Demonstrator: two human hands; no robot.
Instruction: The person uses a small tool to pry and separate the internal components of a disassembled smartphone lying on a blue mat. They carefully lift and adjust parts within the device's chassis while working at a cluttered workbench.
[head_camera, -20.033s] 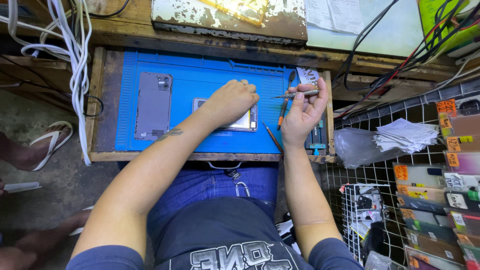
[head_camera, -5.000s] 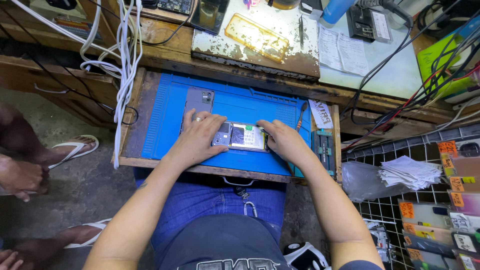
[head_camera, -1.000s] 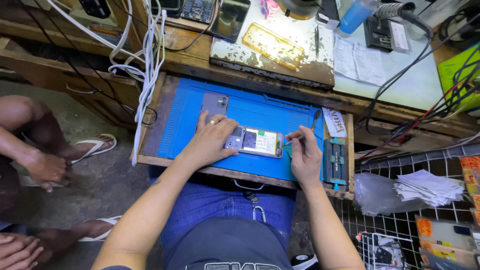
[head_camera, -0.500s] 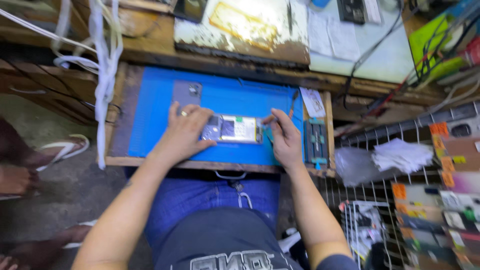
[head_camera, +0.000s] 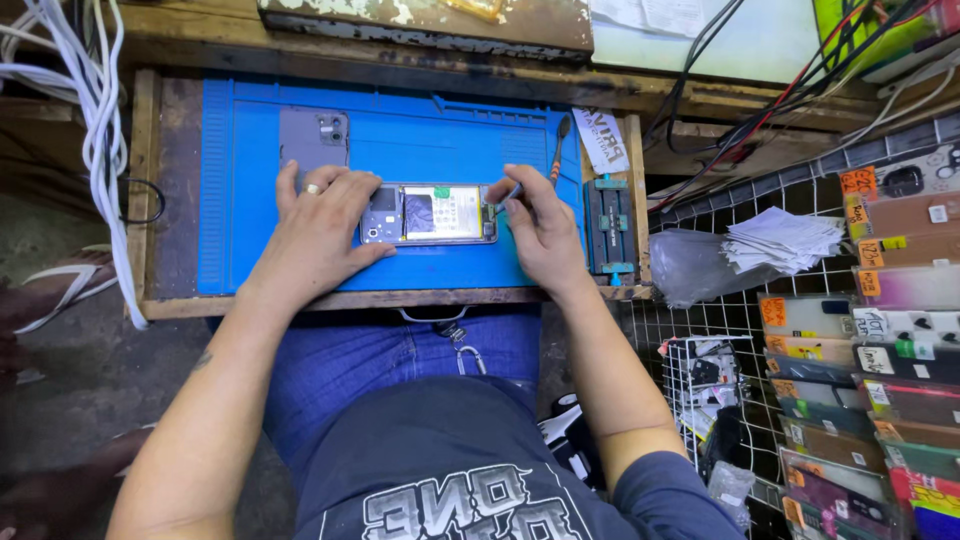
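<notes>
My left hand (head_camera: 318, 222) presses the open phone (head_camera: 430, 213) flat while my right hand (head_camera: 541, 228) pinches a thin tool (head_camera: 511, 193) at its edge, which I think needs gentle prying next.

A white slip label (head_camera: 600, 140) with dark print is lying tilted at the top right corner of the blue mat (head_camera: 440, 140). On the right, flat phone-case packages (head_camera: 880, 360) in brown, pink, green and purple are hanging in rows on a wire rack (head_camera: 680, 330), each carrying a small orange or yellow price tag (head_camera: 858, 183). A stack of white printed slips (head_camera: 782, 240) is resting on clear plastic bags (head_camera: 690, 268) just left of them. Small packets (head_camera: 705, 372) are hanging lower on the rack.
</notes>
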